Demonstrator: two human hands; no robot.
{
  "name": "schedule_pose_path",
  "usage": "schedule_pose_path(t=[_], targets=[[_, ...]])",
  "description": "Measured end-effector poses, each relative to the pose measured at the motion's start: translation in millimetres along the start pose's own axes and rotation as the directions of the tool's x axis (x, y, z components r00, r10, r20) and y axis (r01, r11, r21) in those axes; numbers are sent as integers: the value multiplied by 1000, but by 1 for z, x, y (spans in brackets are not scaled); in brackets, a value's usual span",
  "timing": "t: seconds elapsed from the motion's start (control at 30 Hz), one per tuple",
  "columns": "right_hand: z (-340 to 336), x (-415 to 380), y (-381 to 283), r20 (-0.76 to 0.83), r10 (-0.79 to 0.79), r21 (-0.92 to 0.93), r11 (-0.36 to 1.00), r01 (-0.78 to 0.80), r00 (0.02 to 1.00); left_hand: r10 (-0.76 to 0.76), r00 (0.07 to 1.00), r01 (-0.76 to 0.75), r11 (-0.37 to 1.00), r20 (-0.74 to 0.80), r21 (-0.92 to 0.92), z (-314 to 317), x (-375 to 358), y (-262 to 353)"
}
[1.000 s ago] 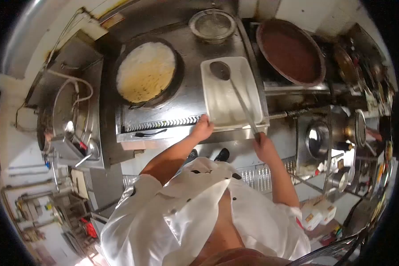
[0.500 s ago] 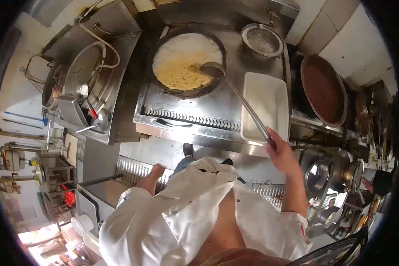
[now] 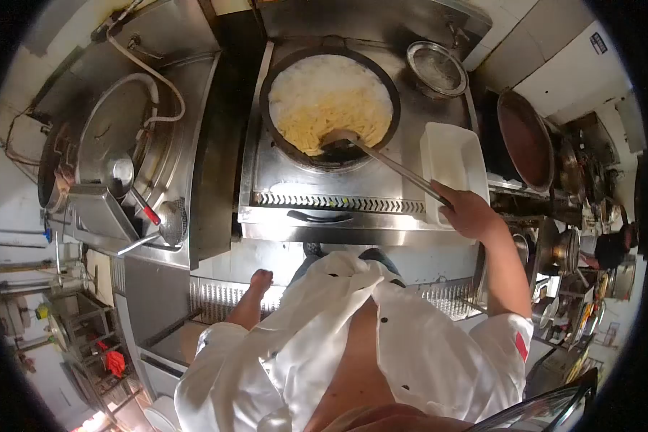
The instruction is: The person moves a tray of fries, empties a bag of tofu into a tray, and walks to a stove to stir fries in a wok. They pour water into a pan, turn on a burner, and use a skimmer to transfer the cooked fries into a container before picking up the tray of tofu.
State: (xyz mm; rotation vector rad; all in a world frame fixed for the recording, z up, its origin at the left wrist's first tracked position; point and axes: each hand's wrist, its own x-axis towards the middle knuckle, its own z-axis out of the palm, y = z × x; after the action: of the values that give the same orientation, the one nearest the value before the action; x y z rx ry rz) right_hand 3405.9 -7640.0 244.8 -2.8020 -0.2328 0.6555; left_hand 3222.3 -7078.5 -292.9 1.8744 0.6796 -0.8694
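A long-handled ladle (image 3: 394, 167) slants across the stove, and my right hand (image 3: 469, 214) is closed around its handle end. Its bowl lies partly sunk at the near edge of a large dark wok (image 3: 394, 132). Pale yellow strips (image 3: 302, 126) crowd the near half of the wok, under white, foamy liquid (image 3: 331, 75) toward the far side. The handle passes over a white rectangular tub (image 3: 453, 155) to the right of the wok. My left hand (image 3: 263, 279) hangs low near my body, fingers curled in, apart from the stove, with nothing visible in it.
A round strainer (image 3: 436, 68) rests at the stove's back right. Further right stands a big reddish-brown pan (image 3: 525, 140). On the left are a large round basin (image 3: 115, 119), a hose, a red-handled ladle (image 3: 145, 205) and a metal skimmer (image 3: 173, 223). Another person (image 3: 612, 248) shows at far right.
The ladle's bowl has swept from the wok's right side to its near edge. My right hand has moved with it, still gripping the handle. The whole view has shifted somewhat.
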Motion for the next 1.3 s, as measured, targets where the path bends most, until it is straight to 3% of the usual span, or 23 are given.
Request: schedule_pose_path(t=[0.03, 0.1, 0.23, 0.3, 0.33, 0.37, 0.4, 0.43, 0.5, 0.67, 0.7, 0.77, 0.8, 0.87, 0.9, 0.93, 0.97, 1.03, 1.13, 1.2, 1.23, 1.27, 1.3], targets=[[11, 13, -5, -3, -15, -22, 1000, 15, 1000, 31, 999, -34, 988, -21, -153, -6, -12, 31], [28, 41, -17, 11, 35, -6, 999, -35, 999, 96, 995, -99, 976, -27, -193, -16, -31, 87], [44, 78, -41, 11, 76, -110, 991, -75, 997, 119, 992, -127, 945, -44, -302, -24, -38, 106], [56, 98, -44, -2, 89, -99, 991, -88, 996, 81, 997, -73, 953, 17, -293, -22, -22, 67], [63, 107, -45, -16, 95, -90, 991, -96, 995, 87, 996, -77, 955, 21, -288, -20, 30, -16], [72, 118, -45, -22, 102, -88, 991, -104, 995, 584, 804, -594, 778, 116, 205, -16, 56, -55], [82, 128, -45, -61, 104, -96, 989, -110, 993, 588, 800, -599, 774, 121, 205, -19, 32, -57], [88, 137, -45, -99, 105, -104, 988, -115, 989, 377, 766, -625, 250, 520, 740, -39, 9, -25], [90, 150, -48, -143, 120, -93, 987, -134, 982, 365, 795, -579, 220, 485, 785, -48, 4, -100], [87, 175, -43, -220, 123, -44, 990, -136, 968, 302, 857, -461, 85, 418, 883, -42, 16, -101], [79, 175, -48, -242, 136, -74, 985, -158, 961, 302, 857, -460, 87, 416, 884, -43, 12, -100], [74, 181, -49, -265, 145, -105, 978, -178, 953, 687, 682, -583, 305, 250, 754, -49, -4, -83], [77, 185, -43, -267, 171, -57, 980, -193, 948, 686, 683, -582, 306, 249, 753, -44, 10, -85], [78, 184, -37, -263, 199, -10, 978, -209, 944, 426, 893, -448, 807, 147, 385, -30, 40, -81], [75, 181, -34, -243, 179, 50, 984, -172, 953, 424, 893, -447, 809, 147, 381, -23, 29, -62], [73, 179, -31, -223, 158, 112, 984, -135, 962, 228, 973, -229, 972, 36, 43, -23, 13, -24], [74, 176, -23, -223, 156, 107, 985, -134, 962, -7, 1000, 8, 948, 6, -319, -19, -22, 13], [78, 165, -1, -289, 142, 324, 945, -43, 947, 23, 998, -1, 938, 60, -347, -18, -28, 33], [65, 116, -2, -386, 186, 206, 972, -113, 904, 33, 997, -10, 950, 68, -311, -12, -36, 47], [39, 78, -21, -378, 247, 128, 968, -214, 892, 35, 997, -31, 998, 76, -48, -9, -12, 17], [32, 63, -28, -374, 308, 55, 949, -310, 875, 33, 996, -29, 998, 82, -50, -11, -5, 7], [32, 50, -25, -372, 312, 52, 947, -316, 874, 304, 929, -366, 837, 211, 406, -16, 3, -4], [31, 36, -17, -410, 258, 138, 966, -220, 875, 450, 777, -613, 384, 440, 691, -21, 17, -19]])
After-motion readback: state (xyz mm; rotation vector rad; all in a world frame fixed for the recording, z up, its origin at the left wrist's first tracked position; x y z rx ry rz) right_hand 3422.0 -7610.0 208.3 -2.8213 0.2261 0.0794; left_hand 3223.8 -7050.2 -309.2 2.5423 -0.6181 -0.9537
